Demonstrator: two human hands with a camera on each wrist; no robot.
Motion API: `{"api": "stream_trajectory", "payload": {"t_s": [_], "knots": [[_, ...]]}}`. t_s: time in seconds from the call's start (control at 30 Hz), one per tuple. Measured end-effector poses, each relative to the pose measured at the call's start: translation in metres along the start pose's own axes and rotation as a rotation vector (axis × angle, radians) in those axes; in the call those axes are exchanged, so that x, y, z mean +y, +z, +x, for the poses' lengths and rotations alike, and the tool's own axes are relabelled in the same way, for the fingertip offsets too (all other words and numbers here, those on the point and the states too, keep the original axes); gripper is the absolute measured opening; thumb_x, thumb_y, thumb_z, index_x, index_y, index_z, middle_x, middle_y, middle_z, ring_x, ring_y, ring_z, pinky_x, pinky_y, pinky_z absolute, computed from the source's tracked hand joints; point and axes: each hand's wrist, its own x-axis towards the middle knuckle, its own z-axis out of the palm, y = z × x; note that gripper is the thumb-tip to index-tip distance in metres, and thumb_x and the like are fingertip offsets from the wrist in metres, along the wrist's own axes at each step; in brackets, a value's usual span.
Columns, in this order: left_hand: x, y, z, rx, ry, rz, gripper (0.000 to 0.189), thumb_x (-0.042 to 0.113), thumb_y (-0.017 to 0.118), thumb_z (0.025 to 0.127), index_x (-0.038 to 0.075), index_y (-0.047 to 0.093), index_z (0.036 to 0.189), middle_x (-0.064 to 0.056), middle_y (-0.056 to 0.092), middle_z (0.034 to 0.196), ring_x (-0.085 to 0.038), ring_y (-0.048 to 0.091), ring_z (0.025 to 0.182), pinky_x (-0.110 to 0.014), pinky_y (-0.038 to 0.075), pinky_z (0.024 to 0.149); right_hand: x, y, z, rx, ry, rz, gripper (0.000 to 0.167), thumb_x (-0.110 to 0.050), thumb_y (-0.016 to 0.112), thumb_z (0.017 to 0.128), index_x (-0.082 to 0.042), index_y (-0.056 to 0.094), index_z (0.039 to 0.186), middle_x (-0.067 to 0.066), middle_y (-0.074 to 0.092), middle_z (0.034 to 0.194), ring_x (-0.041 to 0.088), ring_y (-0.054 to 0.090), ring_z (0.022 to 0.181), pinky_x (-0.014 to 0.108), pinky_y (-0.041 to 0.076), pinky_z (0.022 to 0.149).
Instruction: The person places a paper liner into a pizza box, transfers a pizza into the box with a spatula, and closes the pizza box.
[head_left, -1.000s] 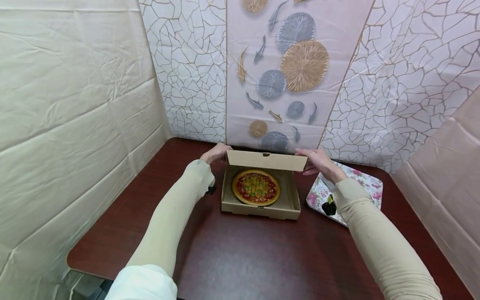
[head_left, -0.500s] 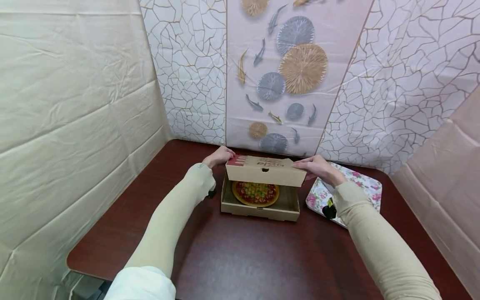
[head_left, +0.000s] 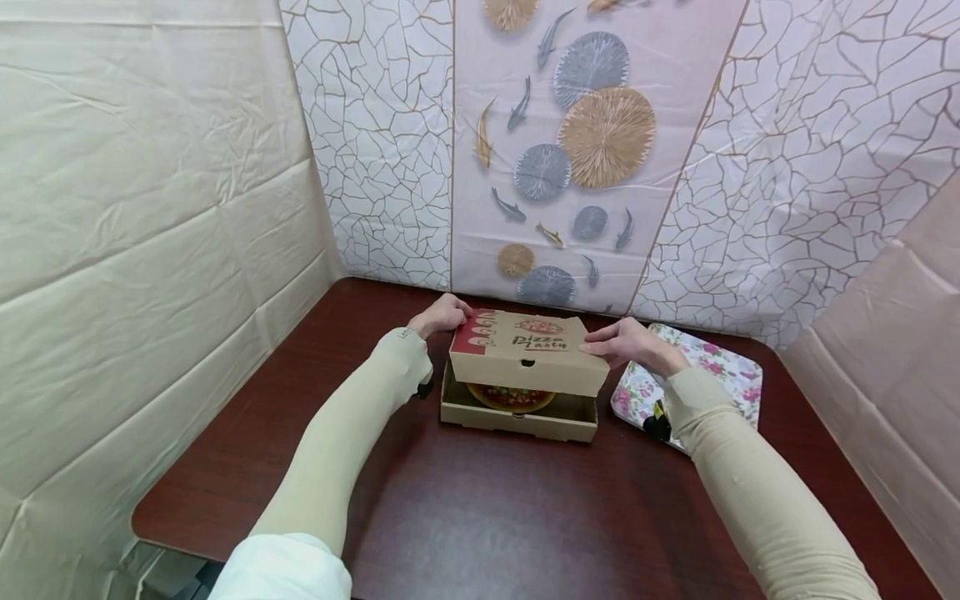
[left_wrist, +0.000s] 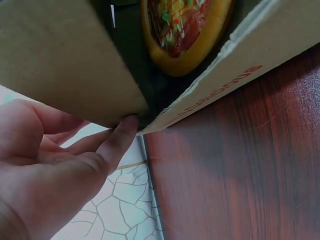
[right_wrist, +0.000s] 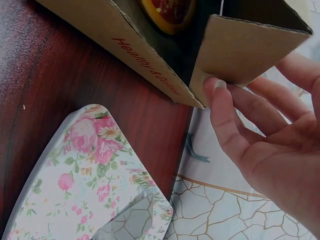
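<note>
A cardboard pizza box lid (head_left: 540,340), red along its left end and printed with "Pizza Tasty", tilts over the box base (head_left: 517,423). Under its front flap part of a pizza (head_left: 513,398) shows in the gap. My left hand (head_left: 442,315) holds the lid's left side near the back corner; the left wrist view has fingertips against the side flap. On the opposite side my right hand (head_left: 632,343) grips the lid, its thumb on top in the head view. In the right wrist view, fingers (right_wrist: 225,120) press the lid's side flap just above the base wall.
A white tray with pink flowers (head_left: 720,367) lies at the right, partly behind the right forearm. All of this stands on a dark red-brown table (head_left: 480,508). A patterned cloth wall (head_left: 390,167) rises at the table's back edge, and beige cloth (head_left: 150,208) hangs at the left.
The lid has swung forward and down with both hands on it, so its printed top now shows and most of the pizza is covered. The base and tray stay put.
</note>
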Motion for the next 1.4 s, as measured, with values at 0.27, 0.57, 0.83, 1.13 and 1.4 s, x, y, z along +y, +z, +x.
{"api": "stream_trajectory", "payload": {"t_s": [0.27,0.57,0.83,1.13,1.4], "knots": [[0.001,0.003,0.003,0.011,-0.011,0.032,0.038,-0.004,0.047,0.09,-0.004,0.06,0.126,-0.019,0.06,0.129,-0.018,0.055,0.098,-0.022,0.044,0.073,0.005,0.004,0.003,-0.027,0.016,0.031,0.052,-0.021,0.067,0.091,0.009,0.052,0.132,0.002,0.074,0.084,0.011,0.068,0.066,0.039,0.056,0.078],[0.002,0.004,-0.001,0.044,-0.006,0.063,0.036,-0.003,0.048,0.087,-0.002,0.065,0.119,-0.018,0.061,0.125,-0.019,0.052,0.092,-0.022,0.042,0.068,0.006,0.007,0.004,-0.044,-0.005,0.012,0.053,-0.018,0.067,0.09,0.011,0.051,0.131,0.022,0.07,0.107,0.014,0.068,0.07,0.044,0.056,0.083],[0.002,0.01,-0.002,0.074,-0.02,0.05,0.03,-0.003,0.052,0.085,-0.002,0.066,0.112,-0.018,0.063,0.118,-0.02,0.053,0.091,-0.023,0.043,0.069,0.007,0.009,0.001,-0.09,-0.012,0.016,0.053,-0.011,0.064,0.092,0.013,0.045,0.134,0.031,0.059,0.124,0.013,0.068,0.078,0.044,0.054,0.087],[0.001,0.017,-0.003,0.108,0.0,0.079,0.029,-0.005,0.053,0.083,-0.003,0.066,0.109,-0.018,0.063,0.114,-0.022,0.053,0.091,-0.025,0.044,0.069,0.017,0.007,0.004,-0.166,-0.08,0.048,0.06,-0.018,0.069,0.089,0.014,0.047,0.133,0.032,0.053,0.132,0.015,0.07,0.084,0.038,0.057,0.08],[0.004,0.013,-0.004,0.068,-0.017,0.077,0.029,0.002,0.055,0.085,-0.003,0.064,0.112,-0.017,0.062,0.116,-0.021,0.053,0.093,-0.029,0.046,0.077,0.003,0.012,0.001,-0.147,0.008,-0.047,0.06,-0.017,0.062,0.093,0.014,0.038,0.139,0.032,0.057,0.126,0.02,0.067,0.091,0.044,0.055,0.087]]}}
